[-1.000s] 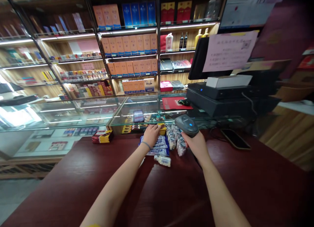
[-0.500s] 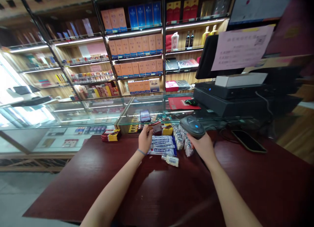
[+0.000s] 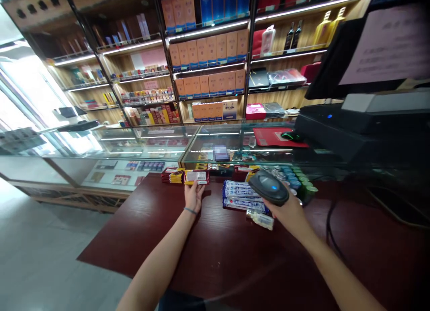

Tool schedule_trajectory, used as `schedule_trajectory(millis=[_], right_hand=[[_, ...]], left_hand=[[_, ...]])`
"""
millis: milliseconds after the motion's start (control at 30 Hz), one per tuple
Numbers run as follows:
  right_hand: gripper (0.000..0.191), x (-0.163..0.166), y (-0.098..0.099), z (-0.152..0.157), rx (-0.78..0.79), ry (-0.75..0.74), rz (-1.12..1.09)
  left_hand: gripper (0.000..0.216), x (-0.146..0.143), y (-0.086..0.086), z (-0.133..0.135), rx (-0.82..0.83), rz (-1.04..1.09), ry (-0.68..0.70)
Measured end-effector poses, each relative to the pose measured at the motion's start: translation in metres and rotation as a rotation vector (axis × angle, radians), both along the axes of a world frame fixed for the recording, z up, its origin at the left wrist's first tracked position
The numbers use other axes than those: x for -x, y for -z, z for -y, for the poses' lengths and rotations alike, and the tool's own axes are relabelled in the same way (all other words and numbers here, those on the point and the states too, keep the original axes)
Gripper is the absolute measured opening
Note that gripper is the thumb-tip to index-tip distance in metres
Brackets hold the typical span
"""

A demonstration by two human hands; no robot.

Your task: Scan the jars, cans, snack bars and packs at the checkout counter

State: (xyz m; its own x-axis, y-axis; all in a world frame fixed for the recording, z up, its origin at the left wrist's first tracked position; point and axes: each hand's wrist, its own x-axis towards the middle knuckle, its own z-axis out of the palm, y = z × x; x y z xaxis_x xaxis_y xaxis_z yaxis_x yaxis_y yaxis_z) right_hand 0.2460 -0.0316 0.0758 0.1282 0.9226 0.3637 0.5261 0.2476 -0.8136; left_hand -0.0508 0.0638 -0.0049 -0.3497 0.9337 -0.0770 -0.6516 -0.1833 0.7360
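Observation:
My left hand (image 3: 194, 197) grips a red and yellow snack packet (image 3: 196, 177), its barcode side facing me. Just left of it lies a stack of similar packets (image 3: 172, 175). My right hand (image 3: 289, 209) is wrapped round a dark barcode scanner (image 3: 268, 187) with a lit blue light, held above the counter. Between the hands lie several blue and white wrapped sticks (image 3: 240, 195). A small clear packet with pale contents (image 3: 260, 219) rests in front of them. Another red and yellow stack (image 3: 244, 173) sits behind the sticks, partly hidden by the scanner.
Green-topped containers (image 3: 305, 182) stand behind my right hand. A phone (image 3: 396, 206) lies on the dark wooden counter (image 3: 215, 262) at right. The glass display case (image 3: 161, 143) borders the counter's back, with a mouse (image 3: 291, 136) on a red mat. A monitor (image 3: 336, 60) rises at right.
My left hand has moved left with the packet, away from the stack behind the sticks and towards the left stack, barcode side now showing. The view has shifted; the scanner stays in my right hand.

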Motion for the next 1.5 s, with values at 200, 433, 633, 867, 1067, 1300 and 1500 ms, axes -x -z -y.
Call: schedule_trajectory(millis=[200,433,633,867,1067,1300,1500], right_hand=[[0.053,0.044,0.013,0.021,0.071,-0.263,0.224],[0.038,0.053,0.019,0.025,0.154,-0.29,0.461],[0.037,0.053,0.02,0.023,0.073,-0.276,0.393],[0.035,0.047,0.028,0.018,0.049,-0.267,0.352],[0.032,0.045,0.023,0.017,0.062,-0.238,0.279],[0.044,0.039,0.017,0.014,0.085,-0.131,0.2],[0.046,0.036,0.021,0.012,0.071,-0.166,0.163]], left_hand=[[0.027,0.0,0.003,0.0,0.007,0.017,0.005],[0.021,-0.001,0.002,-0.002,-0.015,0.042,0.026],[0.028,0.0,0.002,-0.002,-0.006,0.014,0.014],[0.033,0.0,0.002,0.0,-0.018,-0.028,0.014],[0.03,-0.005,0.0,0.001,0.004,-0.136,-0.02],[0.02,0.028,-0.023,-0.014,-0.065,-0.437,-0.368],[0.015,0.095,-0.06,-0.013,-0.185,-0.93,-0.463]])
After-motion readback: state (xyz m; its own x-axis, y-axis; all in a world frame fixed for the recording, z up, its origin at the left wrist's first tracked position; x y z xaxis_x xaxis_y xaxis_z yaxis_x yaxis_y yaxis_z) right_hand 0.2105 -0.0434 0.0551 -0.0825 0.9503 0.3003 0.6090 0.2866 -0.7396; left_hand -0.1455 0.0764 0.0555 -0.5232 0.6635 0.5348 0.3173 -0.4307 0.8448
